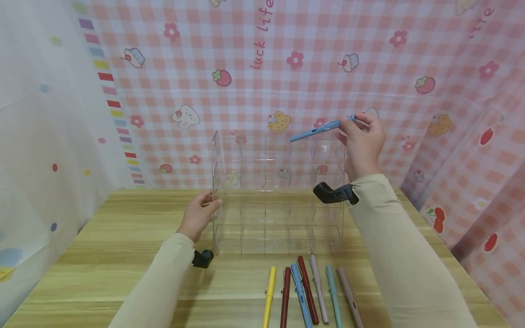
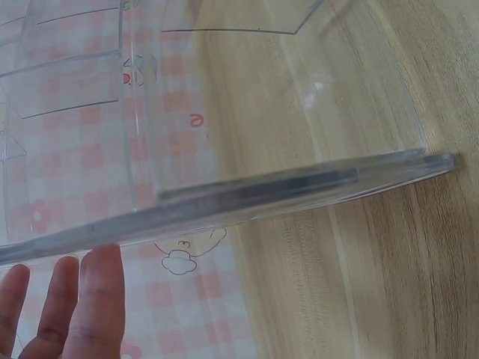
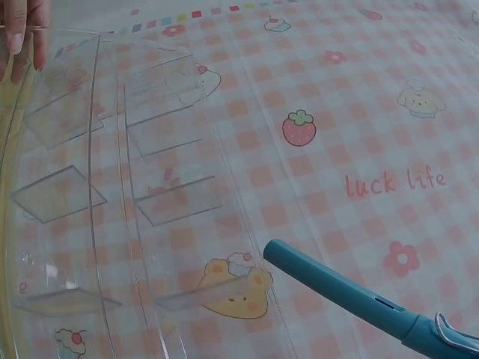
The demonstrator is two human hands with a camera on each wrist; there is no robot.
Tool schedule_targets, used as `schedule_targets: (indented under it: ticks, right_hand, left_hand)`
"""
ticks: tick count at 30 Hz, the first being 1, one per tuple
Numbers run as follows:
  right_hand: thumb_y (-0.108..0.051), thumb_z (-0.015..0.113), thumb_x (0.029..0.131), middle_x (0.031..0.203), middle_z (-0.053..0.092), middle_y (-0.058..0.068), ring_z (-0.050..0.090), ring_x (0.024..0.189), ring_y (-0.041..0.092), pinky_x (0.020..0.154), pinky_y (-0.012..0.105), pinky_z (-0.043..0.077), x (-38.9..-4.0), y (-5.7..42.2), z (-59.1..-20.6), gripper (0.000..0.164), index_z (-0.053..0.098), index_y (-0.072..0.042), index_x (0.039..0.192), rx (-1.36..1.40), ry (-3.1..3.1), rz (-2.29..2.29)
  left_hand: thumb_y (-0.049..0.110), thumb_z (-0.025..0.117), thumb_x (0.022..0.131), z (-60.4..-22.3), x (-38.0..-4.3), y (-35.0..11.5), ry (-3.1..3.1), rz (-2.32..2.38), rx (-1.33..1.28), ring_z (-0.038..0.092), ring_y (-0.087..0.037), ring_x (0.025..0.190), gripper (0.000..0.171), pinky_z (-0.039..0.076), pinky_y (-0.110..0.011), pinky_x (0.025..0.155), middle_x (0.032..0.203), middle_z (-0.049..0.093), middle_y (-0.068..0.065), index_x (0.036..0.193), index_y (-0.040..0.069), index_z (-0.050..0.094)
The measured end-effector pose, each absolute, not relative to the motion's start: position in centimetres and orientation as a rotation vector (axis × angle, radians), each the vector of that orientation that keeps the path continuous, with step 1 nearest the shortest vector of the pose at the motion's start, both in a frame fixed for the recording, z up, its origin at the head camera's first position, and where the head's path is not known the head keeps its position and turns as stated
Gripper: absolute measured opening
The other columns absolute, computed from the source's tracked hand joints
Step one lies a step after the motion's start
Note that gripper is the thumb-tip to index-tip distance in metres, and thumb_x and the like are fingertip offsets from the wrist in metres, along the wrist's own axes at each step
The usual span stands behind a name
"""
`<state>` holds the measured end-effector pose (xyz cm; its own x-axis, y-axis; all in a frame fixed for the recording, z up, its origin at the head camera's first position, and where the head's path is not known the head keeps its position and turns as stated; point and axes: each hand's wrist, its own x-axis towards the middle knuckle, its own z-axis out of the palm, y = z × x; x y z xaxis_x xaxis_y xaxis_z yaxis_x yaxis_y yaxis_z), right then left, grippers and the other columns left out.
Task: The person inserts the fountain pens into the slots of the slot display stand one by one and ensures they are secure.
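My right hand [image 1: 362, 141] pinches a blue capped pen [image 1: 316, 132] near its clip end, and the pen slants down to the left above the top of a clear compartmented rack [image 1: 264, 225]. In the right wrist view the same pen [image 3: 329, 288] shows its small barrel window and wire clip; the fingers holding it are out of that view. At the rack's left side my left hand [image 1: 198, 214] touches the side panel. The left wrist view has its extended fingers [image 2: 101, 299] against the panel's outer face [image 2: 247, 198].
Several capped pens lie on the wooden table in front of the rack: a yellow pen [image 1: 269, 294], dark red pens [image 1: 285, 296], another blue pen [image 1: 301, 294], a teal pen [image 1: 333, 294] and pale mauve pens [image 1: 319, 289]. Behind the table hangs a pink checked curtain [image 1: 246, 105].
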<state>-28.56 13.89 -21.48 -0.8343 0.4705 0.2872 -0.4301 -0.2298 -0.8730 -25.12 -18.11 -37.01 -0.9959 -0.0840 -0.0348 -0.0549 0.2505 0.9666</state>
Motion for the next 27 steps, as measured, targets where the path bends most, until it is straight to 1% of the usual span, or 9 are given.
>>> schedule_targets:
  ticks: [3,7,10,17,20,24,27]
  right_hand:
    - [-0.007,0.069,0.088,0.101,0.053,0.005,0.067,0.088,0.016,0.079,0.028,0.055,-28.7,13.4,-21.4,0.022,0.053,-0.007,0.104,-0.055,-1.495,2.077]
    - [-0.007,0.068,0.089,0.100,0.052,0.005,0.065,0.087,0.017,0.081,0.029,0.055,-29.1,12.7,-21.5,0.021,0.054,-0.007,0.104,-0.064,-1.510,2.067]
    - [-0.005,0.068,0.089,0.098,0.052,0.005,0.066,0.086,0.016,0.080,0.030,0.055,-29.5,12.2,-21.5,0.018,0.054,-0.010,0.099,-0.069,-1.500,2.078]
    - [-0.003,0.068,0.088,0.094,0.055,0.006,0.067,0.080,0.014,0.072,0.024,0.055,-30.1,11.3,-21.9,0.021,0.051,-0.011,0.096,-0.060,-1.489,2.110]
    - [-0.002,0.068,0.088,0.094,0.055,0.005,0.065,0.081,0.014,0.075,0.026,0.055,-30.3,11.0,-22.2,0.020,0.052,-0.010,0.097,-0.071,-1.499,2.117]
    - [-0.003,0.068,0.088,0.098,0.056,0.004,0.062,0.086,0.014,0.084,0.032,0.055,-30.6,10.5,-22.5,0.020,0.054,-0.011,0.099,-0.092,-1.547,2.097]
    - [-0.003,0.069,0.088,0.101,0.058,0.005,0.061,0.089,0.014,0.086,0.033,0.054,-30.7,10.1,-22.7,0.020,0.055,-0.012,0.100,-0.094,-1.571,2.077]
  left_hand:
    - [0.022,0.055,0.099,-37.0,-25.1,-18.2,-2.472,-1.898,0.126,0.048,-0.033,0.123,0.056,0.046,-0.044,0.093,0.139,0.044,-0.019,0.149,0.006,0.035]
    - [0.022,0.056,0.099,-37.1,-25.2,-18.2,-2.469,-1.900,0.128,0.048,-0.033,0.123,0.057,0.046,-0.043,0.093,0.139,0.044,-0.018,0.149,0.006,0.035]
    - [0.022,0.056,0.099,-37.1,-25.1,-18.2,-2.469,-1.899,0.126,0.047,-0.033,0.124,0.057,0.046,-0.044,0.094,0.140,0.043,-0.019,0.149,0.006,0.034]
    - [0.022,0.056,0.099,-37.0,-25.1,-18.3,-2.466,-1.909,0.124,0.047,-0.033,0.126,0.056,0.046,-0.044,0.094,0.140,0.043,-0.019,0.149,0.006,0.035]
    - [0.021,0.056,0.099,-37.1,-25.1,-18.3,-2.464,-1.910,0.114,0.046,-0.034,0.128,0.057,0.046,-0.043,0.092,0.140,0.043,-0.019,0.149,0.006,0.035]
    - [0.021,0.056,0.099,-37.2,-25.1,-18.3,-2.465,-1.908,0.110,0.046,-0.034,0.129,0.056,0.047,-0.044,0.092,0.141,0.044,-0.019,0.149,0.006,0.035]
    - [0.021,0.056,0.099,-37.2,-25.1,-18.4,-2.463,-1.908,0.116,0.046,-0.033,0.129,0.056,0.047,-0.044,0.093,0.141,0.044,-0.019,0.149,0.007,0.036]
